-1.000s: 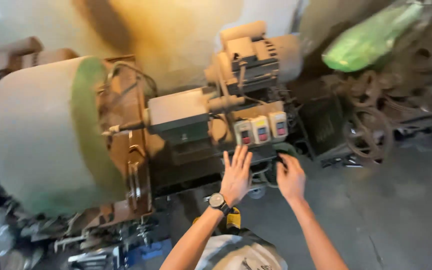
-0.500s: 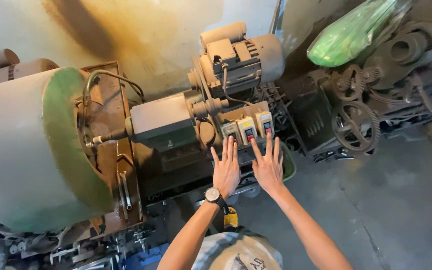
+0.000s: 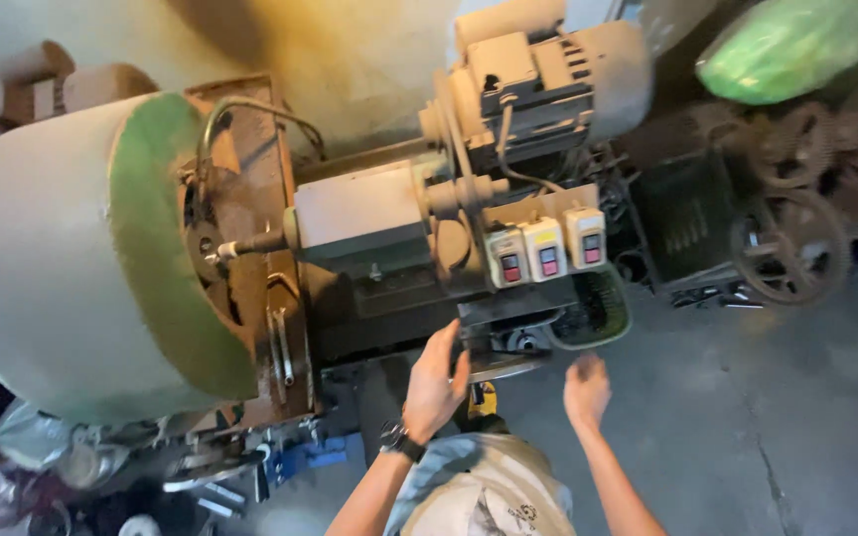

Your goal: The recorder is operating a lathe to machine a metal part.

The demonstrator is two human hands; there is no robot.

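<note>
Both hands hovered open below the grimy machine.
Left hand [image 3: 436, 382] neared the dark metal ledge [image 3: 508, 342]; right hand [image 3: 586, 390] hung over bare grey concrete floor [image 3: 747, 427].

three cream switch boxes [image 3: 546, 253] side by side, red buttons

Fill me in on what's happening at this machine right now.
A person stands over a dusty workshop machine with a big drum and a motor. The left hand, with a wristwatch, rests open against the machine's dark lower edge. The right hand hangs open in the air, holding nothing, below three switch boxes.
</note>
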